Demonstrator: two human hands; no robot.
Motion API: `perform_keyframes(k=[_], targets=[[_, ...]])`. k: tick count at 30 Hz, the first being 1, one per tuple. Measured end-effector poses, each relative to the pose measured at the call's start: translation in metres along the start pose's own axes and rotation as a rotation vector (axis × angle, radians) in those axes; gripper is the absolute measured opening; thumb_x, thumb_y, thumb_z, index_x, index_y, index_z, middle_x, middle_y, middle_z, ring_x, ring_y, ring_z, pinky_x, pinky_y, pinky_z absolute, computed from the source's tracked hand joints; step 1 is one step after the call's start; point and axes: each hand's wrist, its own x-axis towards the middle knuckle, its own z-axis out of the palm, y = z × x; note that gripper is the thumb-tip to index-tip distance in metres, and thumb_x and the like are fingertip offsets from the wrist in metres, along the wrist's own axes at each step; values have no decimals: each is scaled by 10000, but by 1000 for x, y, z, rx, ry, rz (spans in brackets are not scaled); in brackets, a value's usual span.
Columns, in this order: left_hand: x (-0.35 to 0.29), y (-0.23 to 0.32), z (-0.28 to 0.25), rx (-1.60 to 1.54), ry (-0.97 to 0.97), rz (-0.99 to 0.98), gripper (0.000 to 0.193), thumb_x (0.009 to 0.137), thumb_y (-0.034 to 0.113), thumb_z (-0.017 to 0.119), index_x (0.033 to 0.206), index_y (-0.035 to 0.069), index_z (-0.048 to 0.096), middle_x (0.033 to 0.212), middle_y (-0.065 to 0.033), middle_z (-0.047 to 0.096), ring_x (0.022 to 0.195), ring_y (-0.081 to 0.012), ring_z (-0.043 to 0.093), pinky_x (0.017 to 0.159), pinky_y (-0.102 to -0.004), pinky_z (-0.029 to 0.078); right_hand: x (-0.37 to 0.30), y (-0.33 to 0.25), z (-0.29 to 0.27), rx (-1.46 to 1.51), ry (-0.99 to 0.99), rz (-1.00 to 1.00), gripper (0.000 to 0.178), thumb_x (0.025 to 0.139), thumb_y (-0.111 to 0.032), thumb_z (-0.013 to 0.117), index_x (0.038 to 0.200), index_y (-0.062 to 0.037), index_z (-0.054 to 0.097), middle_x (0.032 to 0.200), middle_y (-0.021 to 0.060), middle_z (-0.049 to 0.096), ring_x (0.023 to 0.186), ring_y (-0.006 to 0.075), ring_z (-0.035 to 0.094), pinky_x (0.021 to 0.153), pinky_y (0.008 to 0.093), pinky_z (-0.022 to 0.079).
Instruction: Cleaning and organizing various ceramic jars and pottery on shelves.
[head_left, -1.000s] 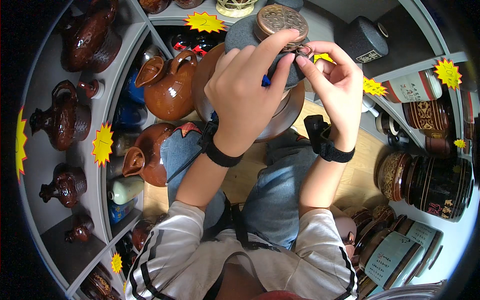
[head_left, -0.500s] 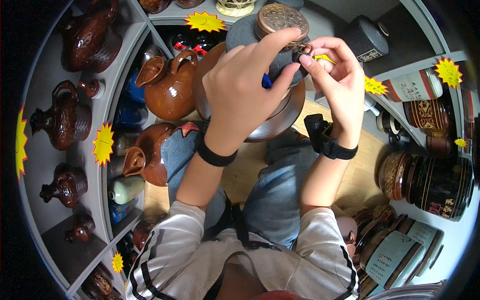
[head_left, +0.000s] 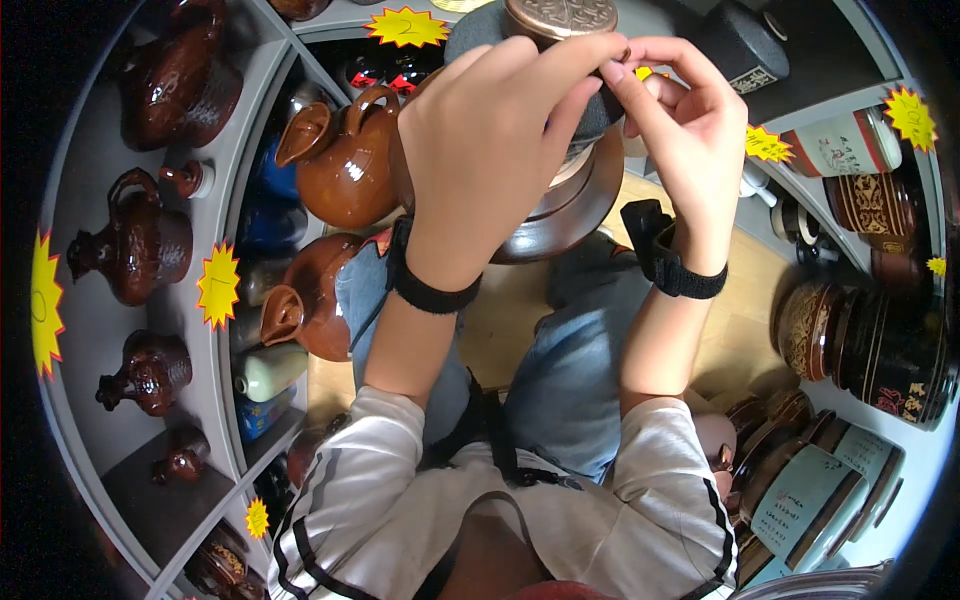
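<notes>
- copper lid (head_left: 562,14) on grey jar (head_left: 474,38); fingerwork looks unfinished
- left hand (head_left: 490,155): index by lid, can't tell if pinching
- right hand (head_left: 690,130): thumb near index, pinch hidden

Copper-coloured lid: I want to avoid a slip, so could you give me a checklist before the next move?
1. Left hand and right hand both at the near side of the lid: ok.
2. Whole lid in view: not ok, the picture's top edge cuts it off.
3. Lid seated evenly on the dark grey jar: cannot tell, the left hand covers part of the join.
4. Anything held between the hands: cannot tell, too hidden.
</notes>
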Motion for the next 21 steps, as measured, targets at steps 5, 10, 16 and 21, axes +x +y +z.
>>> perform_keyframes(k=[5,10,16,21], targets=[[1,-4,2,-50,13,10,338,724,117,741,1049,199,697,702,-26,598,509,-132,462,497,-248,405,-1,0,-2,-93,20,50,185,824,-32,686,995,7,630,862,-10,608,567,24,498,519,165,391],[6,-5,-2,-35,-19,30,339,725,104,740,1051,187,698,734,-22,622,510,-121,453,501,-234,405,1,4,-5,-46,-50,18,160,788,-79,715,915,7,672,762,-26,550,593,-4,429,530,159,348],[7,-6,0,-118,-30,82,360,695,50,755,1042,128,700,837,-7,680,517,-87,445,511,-206,406,2,11,-5,-13,-31,-12,179,798,-126,725,903,10,678,695,-46,518,564,-6,388,497,166,309],[7,2,1,-116,-39,43,386,672,34,770,1042,122,702,829,-21,683,508,-76,435,513,-199,406,4,22,-9,0,-12,-41,161,812,-143,719,904,-14,693,530,-105,424,502,-20,331,437,181,226]])
